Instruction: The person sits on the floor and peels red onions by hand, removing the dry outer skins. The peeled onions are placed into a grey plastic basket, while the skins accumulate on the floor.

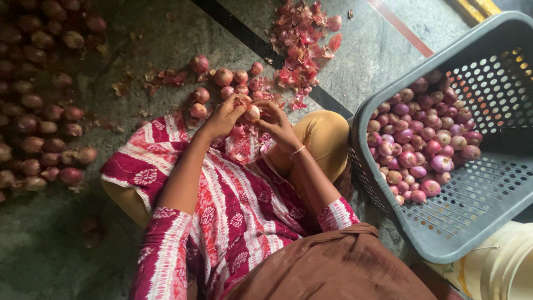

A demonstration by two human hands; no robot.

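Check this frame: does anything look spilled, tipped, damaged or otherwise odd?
Nothing looks damaged. The grey basket is tilted on its side, peeled onions heaped in its low corner. Loose onion skins litter the floor past the hands. The left hand and right hand hold one small onion over the lap.

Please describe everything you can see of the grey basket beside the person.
The basket is grey plastic, rectangular, with walls and floor pierced by small holes and a thick smooth rim. It sits tilted on the floor at the person's right, its open side facing up. A heap of peeled onions, pink and purple, fills its lower corner; the rest is bare. Neither hand touches it. A cream bucket lies against its near corner.
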